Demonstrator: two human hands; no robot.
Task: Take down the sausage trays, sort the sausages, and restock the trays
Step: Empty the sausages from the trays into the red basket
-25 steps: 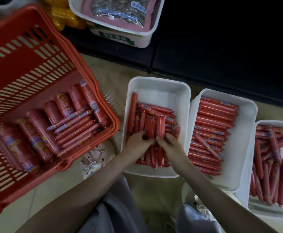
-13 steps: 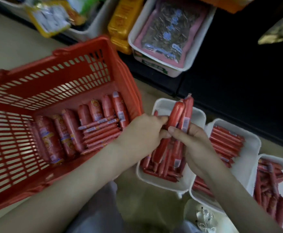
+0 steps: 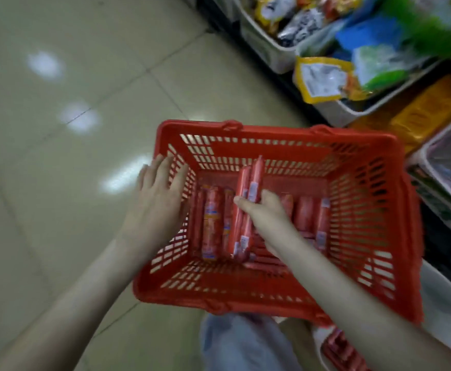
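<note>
A red plastic basket [image 3: 285, 298] stands on the floor in front of me, with several thick and thin red sausages [image 3: 212, 223] lying on its bottom. My right hand [image 3: 265, 210] is inside the basket and grips a small bunch of thin red sausages [image 3: 245, 204] that point away from me. My left hand [image 3: 157, 202] rests with straight fingers against the outside of the basket's left wall. At the bottom right, a white tray [image 3: 323, 344] with red sausages shows only a corner under my right forearm.
Shelf trays with snack bags [image 3: 323, 79] and yellow packs [image 3: 427, 111] line the upper right. Beige floor tiles [image 3: 71, 156] spread to the left of the basket. My knees in light blue cloth [image 3: 240, 341] are at the bottom centre.
Both hands lifted a bunch of thin sausages out of the white tray. My right hand carried it over into the basket, my left hand let go and moved to the basket's left wall.
</note>
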